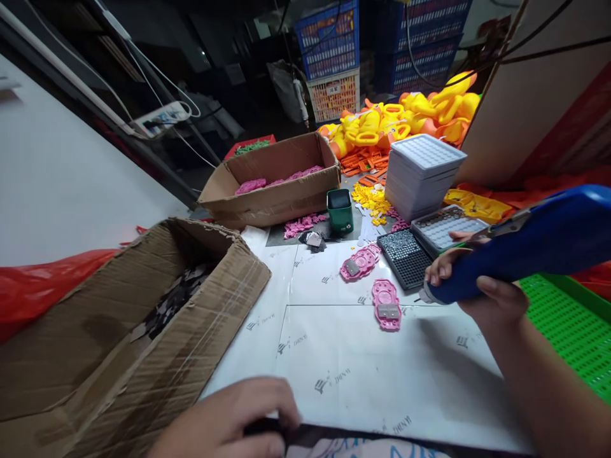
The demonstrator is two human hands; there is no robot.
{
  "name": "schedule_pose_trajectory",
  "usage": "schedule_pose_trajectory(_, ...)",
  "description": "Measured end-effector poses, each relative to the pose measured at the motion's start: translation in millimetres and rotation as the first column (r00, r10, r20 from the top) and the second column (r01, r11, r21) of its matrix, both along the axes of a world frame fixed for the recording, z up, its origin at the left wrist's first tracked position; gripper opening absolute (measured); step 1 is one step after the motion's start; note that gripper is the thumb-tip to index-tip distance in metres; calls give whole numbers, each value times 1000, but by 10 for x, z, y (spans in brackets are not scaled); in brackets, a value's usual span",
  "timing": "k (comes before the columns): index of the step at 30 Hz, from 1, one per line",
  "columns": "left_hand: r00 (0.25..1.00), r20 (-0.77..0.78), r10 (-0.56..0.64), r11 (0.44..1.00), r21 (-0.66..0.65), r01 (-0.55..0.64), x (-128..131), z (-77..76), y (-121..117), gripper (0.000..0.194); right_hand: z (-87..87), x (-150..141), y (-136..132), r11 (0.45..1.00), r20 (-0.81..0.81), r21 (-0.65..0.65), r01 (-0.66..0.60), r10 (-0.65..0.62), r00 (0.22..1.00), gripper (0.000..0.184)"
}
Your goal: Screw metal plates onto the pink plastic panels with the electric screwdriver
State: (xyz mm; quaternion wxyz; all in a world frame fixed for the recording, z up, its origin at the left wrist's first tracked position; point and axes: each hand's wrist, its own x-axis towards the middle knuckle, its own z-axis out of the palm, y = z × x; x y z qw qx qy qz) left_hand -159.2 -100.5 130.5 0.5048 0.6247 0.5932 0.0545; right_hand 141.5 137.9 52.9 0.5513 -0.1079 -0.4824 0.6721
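Note:
My right hand (482, 289) is wrapped round a blue electric screwdriver (529, 245), its tip pointing left just above the table beside a black screw tray (405, 257). Two pink plastic parts lie on the white table: one (386, 304) just left of the tool's tip, another (360, 262) a little farther back. My left hand (229, 423) is at the table's near edge with fingers curled on a small dark thing I cannot make out.
A torn cardboard box (143, 343) of dark pieces stands at the near left. Farther back are a box with pink parts (272, 181), a green cup (340, 210), stacked grey trays (420, 175), yellow and orange toys (401, 121), and a green basket (573, 324) at the right.

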Motion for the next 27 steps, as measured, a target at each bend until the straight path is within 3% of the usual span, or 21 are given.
schedule_pose_trajectory(2,999,-46,21,990,139,-15,76,-24,300,20,-12,5,8,1000,-8,-16,-1,1,1000,49)
schedule_pose_trajectory(5,997,-65,36,945,327,-13,256,-205,793,21,-27,13,27,999,-22,-34,-6,5,1000,47)
schedule_pose_trajectory(7,995,-91,43,878,478,5,419,-388,1125,22,-23,27,44,999,-34,-45,-1,0,999,47)
schedule_pose_trajectory(10,979,-204,-22,721,675,157,667,-706,1539,25,7,72,70,998,-42,-52,30,-33,999,47)
schedule_pose_trajectory(12,955,-295,-28,673,701,236,786,-907,1693,48,34,112,84,997,-33,-53,58,-60,998,44)
schedule_pose_trajectory(14,939,-344,-29,674,686,273,846,-1068,1731,78,56,147,92,993,-22,-54,101,-102,995,42)
schedule_pose_trajectory(16,929,-368,-41,700,652,289,860,-1174,1690,92,67,165,96,986,-14,-51,156,-157,987,40)
schedule_pose_trajectory(19,919,-386,-75,737,600,312,852,-1241,1609,86,79,143,108,976,2,-62,211,-211,977,34)
schedule_pose_trajectory(22,918,-383,-99,738,591,326,865,-1243,1595,74,116,58,184,953,35,-79,292,-290,956,31)
schedule_pose_trajectory(27,919,-372,-129,745,575,337,885,-1219,1627,68,142,-171,539,886,101,-44,462,-456,884,29)
